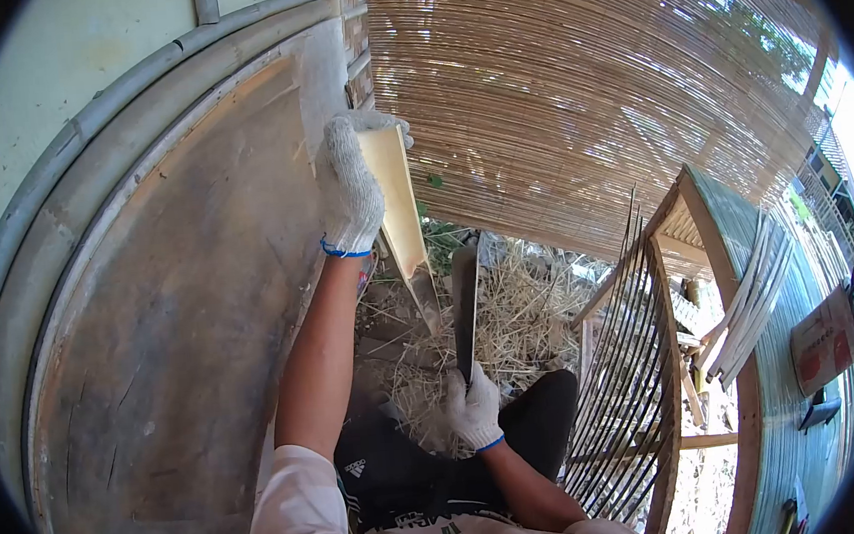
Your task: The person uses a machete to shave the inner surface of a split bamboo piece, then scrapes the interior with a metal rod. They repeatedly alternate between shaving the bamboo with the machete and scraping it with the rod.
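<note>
My left hand (353,187), in a white knit glove with a blue cuff, is closed around the upper end of a split bamboo piece (400,207). The bamboo stands tilted, its pale hollow inside showing, and its lower end reaches down toward the straw-covered ground. In my right hand (474,411), gloved the same way, is the handle of a machete (466,309). Its dark, broad blade points up and away from me, just right of the bamboo's lower end. A gap shows between blade and bamboo.
Bamboo shavings (521,310) litter the ground ahead. A brown wooden panel (179,297) fills the left side. A woven bamboo screen (553,86) rises in front. At right stand a slatted wooden frame (666,349), bundled strips (759,281) and a cardboard box (826,341).
</note>
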Tool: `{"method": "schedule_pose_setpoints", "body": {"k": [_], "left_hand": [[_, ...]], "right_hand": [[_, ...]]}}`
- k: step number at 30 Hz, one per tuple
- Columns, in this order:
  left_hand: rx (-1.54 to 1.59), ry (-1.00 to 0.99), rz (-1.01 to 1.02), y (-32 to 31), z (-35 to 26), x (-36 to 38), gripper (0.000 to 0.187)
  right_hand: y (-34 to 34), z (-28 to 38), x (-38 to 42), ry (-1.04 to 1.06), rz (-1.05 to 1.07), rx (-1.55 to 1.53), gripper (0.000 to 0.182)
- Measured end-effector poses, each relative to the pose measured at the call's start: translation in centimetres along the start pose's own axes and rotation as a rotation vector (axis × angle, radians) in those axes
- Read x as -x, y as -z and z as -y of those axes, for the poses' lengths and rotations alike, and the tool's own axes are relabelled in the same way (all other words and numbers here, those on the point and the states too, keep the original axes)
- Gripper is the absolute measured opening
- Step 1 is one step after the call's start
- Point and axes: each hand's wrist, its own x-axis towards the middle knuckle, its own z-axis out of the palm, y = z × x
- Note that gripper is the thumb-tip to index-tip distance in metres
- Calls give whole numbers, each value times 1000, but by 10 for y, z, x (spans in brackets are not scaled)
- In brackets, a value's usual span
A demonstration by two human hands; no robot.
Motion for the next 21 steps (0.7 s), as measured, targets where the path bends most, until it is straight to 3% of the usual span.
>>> {"method": "schedule_pose_setpoints", "body": {"k": [2, 3, 5, 9, 12, 15, 16, 18, 19, 21], "left_hand": [[39, 0, 21, -2, 9, -1, 56], [45, 6, 20, -5, 7, 2, 56], [-16, -57, 79, -15, -2, 7, 53], [-59, -83, 83, -6, -4, 15, 50], [33, 39, 93, 1, 4, 17, 45], [102, 40, 104, -2, -4, 19, 43], [19, -49, 67, -6, -7, 21, 43], [-68, -130, 27, -8, -12, 22, 43], [-71, -115, 4, -9, -13, 20, 43], [-78, -85, -20, -6, -10, 20, 44]], "right_hand": [[-7, -8, 0, 22, -27, -114, 13], [-17, -22, -2, 6, -41, -42, 16], [-27, -57, -7, -105, 221, 326, 23], [-15, -60, -7, -68, 239, 291, 31], [14, -32, -16, -434, 577, -243, 33], [22, -10, -14, -335, 499, -74, 29], [18, -11, -12, -328, 503, -77, 29], [13, -8, -1, -128, 283, 238, 25], [14, -2, -2, -129, 288, 239, 25], [19, 14, 2, -82, 133, -72, 22]]}}
